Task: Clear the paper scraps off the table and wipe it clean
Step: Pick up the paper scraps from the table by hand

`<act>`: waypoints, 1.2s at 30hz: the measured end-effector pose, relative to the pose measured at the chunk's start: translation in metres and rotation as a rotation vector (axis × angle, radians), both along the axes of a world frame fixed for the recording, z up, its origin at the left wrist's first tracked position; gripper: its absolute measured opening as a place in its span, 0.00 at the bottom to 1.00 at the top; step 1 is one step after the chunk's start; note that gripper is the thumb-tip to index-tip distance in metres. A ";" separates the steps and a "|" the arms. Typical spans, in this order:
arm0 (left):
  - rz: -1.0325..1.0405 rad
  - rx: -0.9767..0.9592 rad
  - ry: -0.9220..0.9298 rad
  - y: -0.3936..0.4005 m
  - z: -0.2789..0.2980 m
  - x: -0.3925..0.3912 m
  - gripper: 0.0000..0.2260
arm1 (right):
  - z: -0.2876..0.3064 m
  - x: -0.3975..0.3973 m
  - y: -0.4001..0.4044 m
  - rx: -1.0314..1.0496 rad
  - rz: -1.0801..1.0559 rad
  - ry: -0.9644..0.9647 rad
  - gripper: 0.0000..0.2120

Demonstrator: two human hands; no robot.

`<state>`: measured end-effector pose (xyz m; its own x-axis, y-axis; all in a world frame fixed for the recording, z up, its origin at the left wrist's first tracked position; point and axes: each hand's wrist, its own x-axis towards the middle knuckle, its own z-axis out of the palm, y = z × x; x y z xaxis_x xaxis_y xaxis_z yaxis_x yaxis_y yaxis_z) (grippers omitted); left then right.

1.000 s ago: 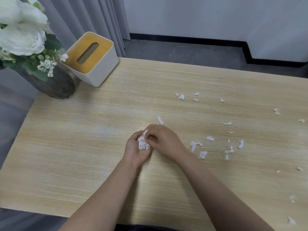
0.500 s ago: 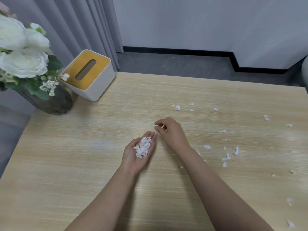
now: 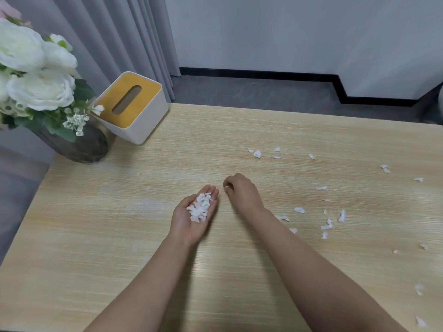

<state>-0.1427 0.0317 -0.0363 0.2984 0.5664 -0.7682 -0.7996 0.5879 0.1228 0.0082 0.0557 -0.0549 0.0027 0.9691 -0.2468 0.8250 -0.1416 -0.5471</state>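
My left hand lies palm up near the middle of the light wooden table, its fingers straight, carrying a small pile of white paper scraps. Just to its right my right hand is palm down with the fingers curled, pinching a small white scrap at the fingertips. Several loose scraps lie scattered on the right half of the table, one cluster further back and another near my right forearm.
A white tissue box with a yellow top stands at the table's back left corner. Beside it a dark vase holds white flowers. Grey curtains and a white wall lie behind; more scraps reach the right edge.
My hands have drawn apart: the left palm has opened flat with the scrap pile on it, and the right hand moved forward and picked up the scrap that lay ahead.
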 end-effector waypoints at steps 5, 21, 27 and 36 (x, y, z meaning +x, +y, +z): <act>0.020 0.003 -0.020 0.004 0.004 0.011 0.17 | 0.040 -0.004 -0.001 0.143 -0.131 0.322 0.06; -0.093 -0.002 -0.022 0.014 -0.002 0.042 0.10 | 0.067 -0.002 -0.018 0.041 0.300 0.136 0.05; -0.029 0.015 -0.053 0.012 0.010 0.053 0.07 | 0.063 0.015 -0.012 0.077 0.139 0.362 0.06; -0.077 0.127 -0.160 0.010 0.003 0.048 0.23 | 0.030 0.072 0.023 0.175 -0.328 0.220 0.12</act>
